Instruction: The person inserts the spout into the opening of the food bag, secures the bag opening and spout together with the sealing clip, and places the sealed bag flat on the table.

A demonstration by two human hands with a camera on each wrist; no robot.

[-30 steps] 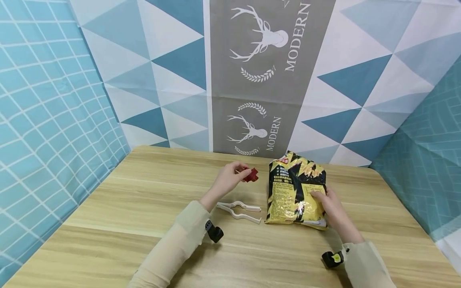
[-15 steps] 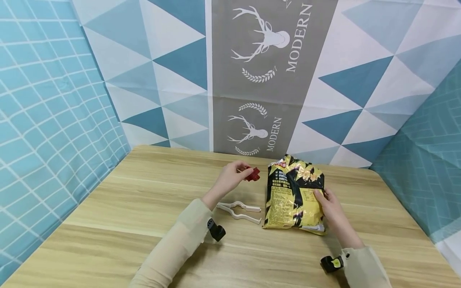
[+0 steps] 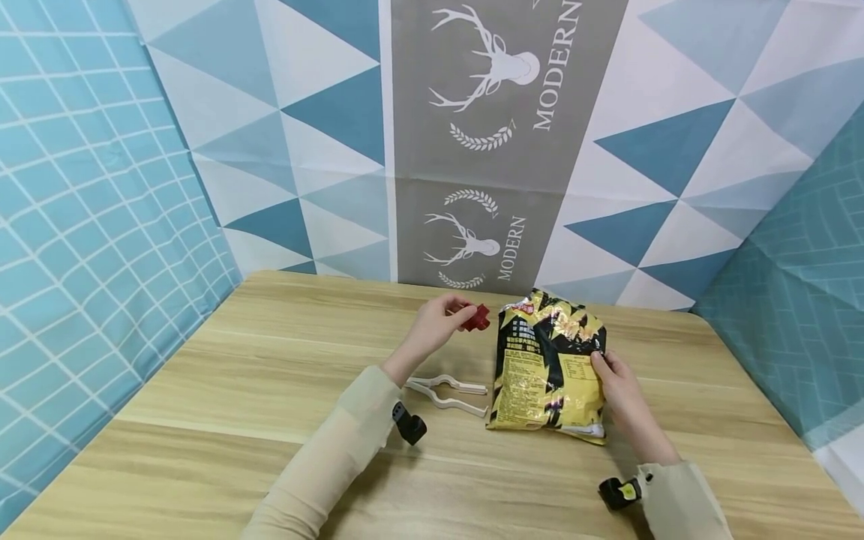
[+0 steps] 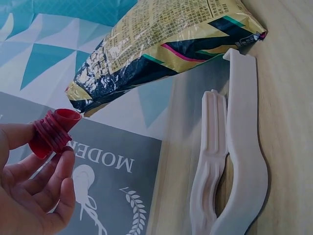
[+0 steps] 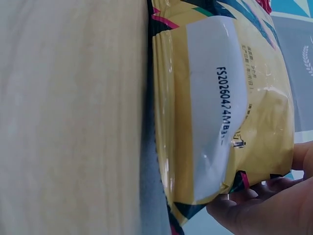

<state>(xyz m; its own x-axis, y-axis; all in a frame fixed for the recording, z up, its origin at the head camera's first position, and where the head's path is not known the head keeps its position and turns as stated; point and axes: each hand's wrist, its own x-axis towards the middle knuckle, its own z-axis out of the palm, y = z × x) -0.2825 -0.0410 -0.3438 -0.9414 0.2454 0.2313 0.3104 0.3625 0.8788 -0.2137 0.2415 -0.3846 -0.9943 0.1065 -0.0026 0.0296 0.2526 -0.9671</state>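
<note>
My left hand point(image 3: 432, 330) pinches a small red threaded plastic spout point(image 3: 479, 318) between thumb and fingers. Its hollow round end point(image 4: 67, 115) faces the bag in the left wrist view, a little apart from it. With my right hand point(image 3: 624, 390) I grip the right edge of a yellow-and-black printed snack bag point(image 3: 533, 371), thumb on the front and fingers behind. The bag leans back, its lower edge close to the tabletop. Between my left forearm and the bag lies a white plastic bag clip point(image 3: 448, 403), its two arms spread apart.
The wooden table point(image 3: 270, 352) reaches back to a patterned cloth wall point(image 3: 337, 150), with blue cloth on both sides. Each sleeve carries a small black wrist camera, the left point(image 3: 409, 425) and the right point(image 3: 619, 493).
The bag has come slightly nearer and leftward with my right hand, and my right thumb now sits closer to its edge. My left hand has shifted a little right with the red spout.
</note>
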